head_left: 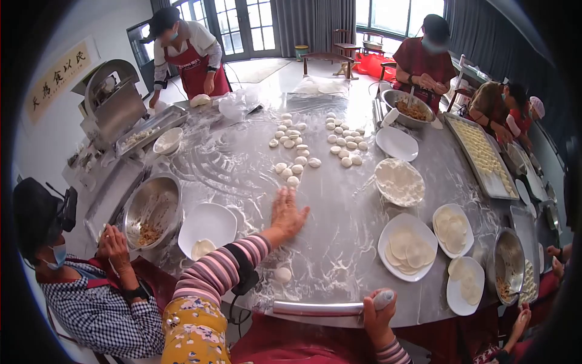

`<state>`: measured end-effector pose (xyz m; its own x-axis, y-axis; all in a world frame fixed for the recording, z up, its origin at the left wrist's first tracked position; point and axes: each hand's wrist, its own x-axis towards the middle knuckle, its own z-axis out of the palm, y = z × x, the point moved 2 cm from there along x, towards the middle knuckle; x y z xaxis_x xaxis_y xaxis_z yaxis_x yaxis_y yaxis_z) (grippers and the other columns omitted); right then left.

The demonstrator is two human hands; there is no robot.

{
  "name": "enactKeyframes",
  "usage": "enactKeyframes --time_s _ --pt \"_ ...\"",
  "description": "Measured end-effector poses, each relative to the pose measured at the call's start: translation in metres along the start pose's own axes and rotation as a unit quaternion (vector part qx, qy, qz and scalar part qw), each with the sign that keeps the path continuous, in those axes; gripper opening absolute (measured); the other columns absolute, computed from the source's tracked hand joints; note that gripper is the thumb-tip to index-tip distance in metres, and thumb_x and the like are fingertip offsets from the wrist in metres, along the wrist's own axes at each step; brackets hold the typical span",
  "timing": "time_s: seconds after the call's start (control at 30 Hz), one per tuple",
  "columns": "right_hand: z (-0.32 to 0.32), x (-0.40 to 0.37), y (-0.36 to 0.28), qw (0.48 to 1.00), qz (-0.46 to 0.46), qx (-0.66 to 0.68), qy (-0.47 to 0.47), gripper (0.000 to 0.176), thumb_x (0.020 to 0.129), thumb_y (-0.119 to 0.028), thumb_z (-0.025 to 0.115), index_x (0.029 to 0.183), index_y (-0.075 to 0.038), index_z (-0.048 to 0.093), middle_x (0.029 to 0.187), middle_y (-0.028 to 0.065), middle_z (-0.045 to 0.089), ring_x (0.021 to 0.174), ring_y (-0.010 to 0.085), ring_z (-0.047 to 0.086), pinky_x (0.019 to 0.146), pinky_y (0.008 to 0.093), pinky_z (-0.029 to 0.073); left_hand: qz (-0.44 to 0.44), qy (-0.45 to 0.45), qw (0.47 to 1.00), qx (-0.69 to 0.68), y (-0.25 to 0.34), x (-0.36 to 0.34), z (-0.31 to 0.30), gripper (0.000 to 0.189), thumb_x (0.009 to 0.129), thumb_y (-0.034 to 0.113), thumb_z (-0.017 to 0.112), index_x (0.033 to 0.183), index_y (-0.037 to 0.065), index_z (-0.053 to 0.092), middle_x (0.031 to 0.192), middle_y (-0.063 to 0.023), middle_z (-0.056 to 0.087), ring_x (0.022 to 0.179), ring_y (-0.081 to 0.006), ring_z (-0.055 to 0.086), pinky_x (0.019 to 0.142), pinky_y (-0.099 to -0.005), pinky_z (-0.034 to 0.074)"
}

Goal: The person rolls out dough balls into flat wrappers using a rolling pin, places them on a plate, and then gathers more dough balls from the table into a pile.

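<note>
My left hand [288, 215] reaches over the steel table with its fingers stretched forward and the thumb apart. Its fingertips are at the near end of a group of round dough pieces [293, 181]; whether they touch is hard to tell. My right hand [379, 310] is wrapped around the handle of a metal rolling pin [318, 308], which lies along the table's near edge. A single dough piece [283, 275] rests on the floured surface between my left forearm and the pin. A second cluster of dough pieces [345, 142] lies further back.
Plates of flat wrappers [407, 247] and a bowl of flour [399, 182] stand on the right. To the left are a white plate [208, 227] and a steel bowl with filling [153, 209]. A tray of dumplings [482, 155] lies at far right. Several people work around the table.
</note>
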<state>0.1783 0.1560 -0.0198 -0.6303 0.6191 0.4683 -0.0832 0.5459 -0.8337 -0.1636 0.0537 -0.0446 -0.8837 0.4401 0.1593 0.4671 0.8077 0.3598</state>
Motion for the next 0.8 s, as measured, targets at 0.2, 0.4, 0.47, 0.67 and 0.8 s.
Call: enactKeyframes --time_s 0.2,0.4,0.47,0.67,0.8 --pt "0.0 0.002 0.003 1.0 0.011 0.0 -0.023 0.026 0.079 -0.011 0.063 0.094 -0.002 0.044 0.074 0.0067 0.05 0.063 0.0153 0.05 0.06 0.0291 0.042 0.17 0.01 0.984 -0.044 0.001 0.078 0.001 0.075 0.089 0.052 0.043 0.138 -0.002 0.028 0.144 -0.0215 0.027 0.135 -0.035 0.023 0.111 -0.0423 0.018" --pt "-0.004 0.003 0.005 0.995 0.008 0.032 -0.096 0.025 0.086 -0.005 0.06 0.104 -0.004 0.043 0.078 0.0078 0.052 0.051 0.0114 0.051 0.044 0.0225 0.041 0.066 0.005 0.998 -0.014 -0.03 0.159 -0.008 0.07 0.087 0.053 0.047 0.136 0.005 0.037 0.14 -0.0217 0.035 0.132 -0.036 0.029 0.108 -0.0418 0.024" --pt "-0.004 0.008 0.001 0.994 0.02 0.044 -0.101 0.025 0.085 -0.006 0.061 0.103 -0.003 0.044 0.077 0.0081 0.052 0.057 0.013 0.051 0.05 0.0253 0.042 0.096 0.0 0.995 -0.035 -0.029 0.176 0.001 0.069 0.086 0.054 0.046 0.136 0.007 0.038 0.14 -0.0214 0.035 0.132 -0.0361 0.029 0.109 -0.0416 0.024" --pt "-0.005 0.015 -0.002 0.994 -0.005 0.006 -0.109 0.03 0.082 -0.008 0.064 0.103 -0.001 0.044 0.08 0.0118 0.054 0.068 0.0211 0.051 0.063 0.0345 0.044 0.175 -0.033 0.983 0.044 -0.005 0.195 0.007 0.064 0.085 0.054 0.046 0.133 0.011 0.045 0.141 -0.0183 0.035 0.134 -0.0356 0.027 0.11 -0.0396 0.021" --pt "-0.005 0.02 -0.009 0.994 -0.022 -0.008 -0.111 0.029 0.082 -0.008 0.065 0.103 -0.001 0.045 0.08 0.0121 0.054 0.068 0.022 0.052 0.064 0.0348 0.044 0.29 -0.075 0.954 -0.001 -0.008 0.18 0.027 0.059 0.084 0.045 0.052 0.13 0.009 0.047 0.14 -0.0155 0.037 0.132 -0.0321 0.03 0.11 -0.0393 0.022"
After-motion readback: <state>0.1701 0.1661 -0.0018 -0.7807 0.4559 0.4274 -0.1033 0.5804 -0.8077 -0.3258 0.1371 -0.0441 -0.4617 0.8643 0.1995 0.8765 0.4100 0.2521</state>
